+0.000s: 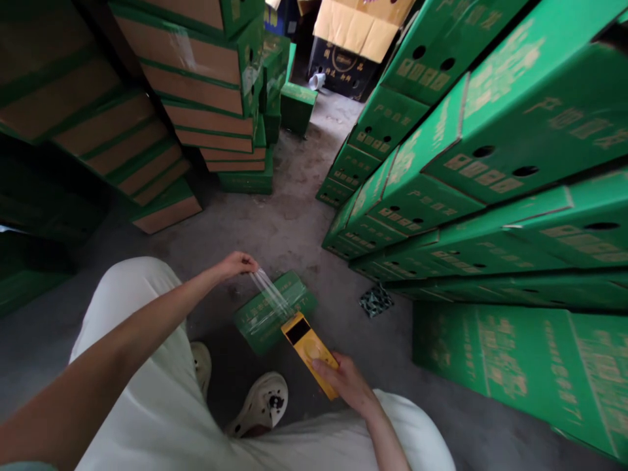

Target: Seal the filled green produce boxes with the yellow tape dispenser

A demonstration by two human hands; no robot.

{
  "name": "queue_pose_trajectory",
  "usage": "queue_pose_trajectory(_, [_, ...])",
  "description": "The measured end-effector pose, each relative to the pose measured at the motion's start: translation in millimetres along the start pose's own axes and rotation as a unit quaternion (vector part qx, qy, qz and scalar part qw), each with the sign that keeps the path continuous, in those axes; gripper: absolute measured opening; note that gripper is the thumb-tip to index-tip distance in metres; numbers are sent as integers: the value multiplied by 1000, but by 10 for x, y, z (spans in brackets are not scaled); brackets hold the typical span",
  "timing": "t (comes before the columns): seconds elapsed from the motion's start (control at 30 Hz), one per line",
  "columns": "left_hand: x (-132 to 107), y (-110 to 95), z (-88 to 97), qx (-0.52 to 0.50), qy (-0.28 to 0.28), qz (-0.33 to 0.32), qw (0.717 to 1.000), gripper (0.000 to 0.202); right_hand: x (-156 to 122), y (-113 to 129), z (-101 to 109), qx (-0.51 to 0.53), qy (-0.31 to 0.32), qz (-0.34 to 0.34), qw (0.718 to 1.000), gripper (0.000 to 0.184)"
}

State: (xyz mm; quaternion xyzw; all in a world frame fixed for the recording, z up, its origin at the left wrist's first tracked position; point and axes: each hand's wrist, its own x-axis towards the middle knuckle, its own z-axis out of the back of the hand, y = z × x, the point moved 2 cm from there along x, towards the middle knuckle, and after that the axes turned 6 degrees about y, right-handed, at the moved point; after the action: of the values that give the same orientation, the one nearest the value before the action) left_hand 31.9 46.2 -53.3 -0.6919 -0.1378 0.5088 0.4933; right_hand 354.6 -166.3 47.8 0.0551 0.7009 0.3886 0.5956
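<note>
My left hand (239,263) has its thumb and fingertips pinched together on the free end of a clear strip (269,292), drawn taut. My right hand (350,384) is closed around the lower part of a yellow tool (309,353), thumb laid along its upper face; the fingers underneath are largely hidden. I take this tool to be a tape dispenser, since the strip runs from its dark-windowed end to my pinch. Directly beneath the strip, a small green box (265,325) sits on the concrete floor (294,170), ahead of my pale shoe (262,402). Findings on progress: the box appears closed, and a shiny band, apparently tape, lies across its upper face, so I judge the sealing partly done. Outstanding: the held strip is joined to the tool, with its pinched end off the box, so it is neither fully laid nor cut. Whether its tool end touches the box I cannot tell; nor can I inspect the underside. To the right of the box, a dark patterned item (375,300) lies on the floor near the right-hand stack of green cartons (456,173). Another stack of cartons (196,78) stands on the left; the condition of their seals is not determinable.
</note>
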Motion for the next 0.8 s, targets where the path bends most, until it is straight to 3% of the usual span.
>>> queue_pose_trajectory(0.1, [100,124,93,19,4,-5,1000,17,16,-65,-7,-51,-22,18,998,51])
queue_pose_trajectory(0.3, [194,369,47,43,18,-22,999,21,167,-149,-55,-72,-13,21,997,53])
queue_pose_trajectory(0.47, [206,506,-294,75,-5,52,996,37,239,-235,-26,-99,-31,3,995,55])
queue_pose_trajectory(0.57, [155,519,-469,125,-77,80,986,69,261,-268,-21,-79,-18,-10,997,57])
queue_pose_trajectory(0.63, [90,470,-543,193,-123,86,970,70,270,-277,-20,-57,-9,-18,998,58])
queue_pose_trajectory(0.7, [12,384,-657,240,-115,65,962,57,282,-273,-20,-42,-2,-24,999,58])
queue_pose_trajectory(0.8, [-111,260,-917,279,-77,33,957,63,313,-247,-27,-40,-1,-42,998,59])
